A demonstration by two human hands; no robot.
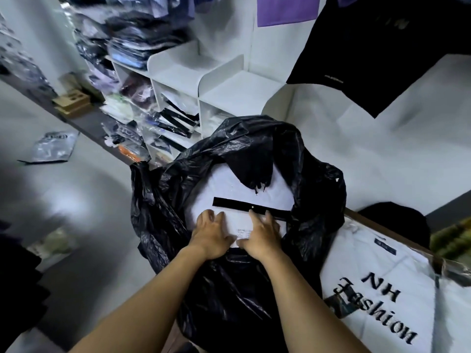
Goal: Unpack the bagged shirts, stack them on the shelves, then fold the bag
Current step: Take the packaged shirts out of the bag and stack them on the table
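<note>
Both bare forearms enter from the bottom edge and converge toward frame centre. The left hand (211,235) and right hand (262,234) lie side by side, palms down, on the near end of the top packaged shirt (244,187). Fingers are splayed and only slightly bent, pressing on the wrapper, not closed round anything. The thumbs point inward toward each other, and whether they hook under the pack's near edge is hidden.

The packaged shirt is white and lies flat inside the open mouth of the black bag (229,296) at frame centre. A black strip (237,203) crosses the pack just beyond the fingertips. The small label (243,230) between the hands is too small to read. A flap of the bag hangs over the pack's far end, and the bag walls hide whatever is underneath.

At lower right, touching the bag, is a white pack printed "NH Fashion" (382,289), cut off by the bottom edge.

Beyond the bag are the white shelves (224,90): the top cubbies look bare and the lower ones hold bagged garments, partly blocked by the bag. At upper left the stacked bagged clothes (142,39) are blurred. A loose packet (54,147) lies on the floor at left. At upper right hang a black garment (369,62) and a purple garment (285,10), both cropped by the top edge.
</note>
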